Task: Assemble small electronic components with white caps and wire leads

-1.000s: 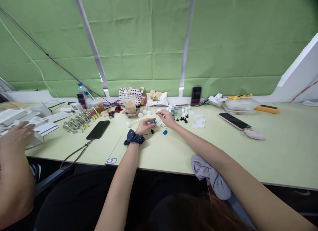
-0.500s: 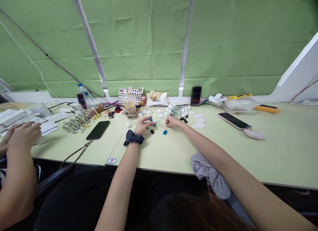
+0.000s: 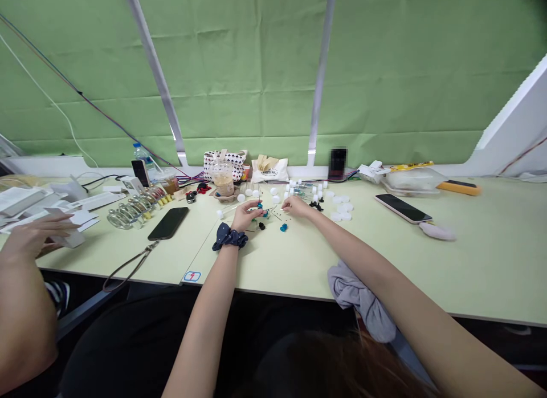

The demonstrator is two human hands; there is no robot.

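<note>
My left hand, with a dark dotted scrunchie on its wrist, is pinched on a small blue bead piece with a thin wire, held just above the pale green table. My right hand rests fingers-down among small black and white parts; its fingers are curled, and what they hold is too small to make out. A loose blue bead and a black bead lie between the hands.
A black phone lies to the left, another phone to the right. A grey cloth hangs over the table's front edge. Cups, bags and a bottle stand at the back. Another person's hand handles white paper at far left.
My right hand has come down from a raised pinch to the table near the small parts. The other person's hand at far left has shifted with the paper.
</note>
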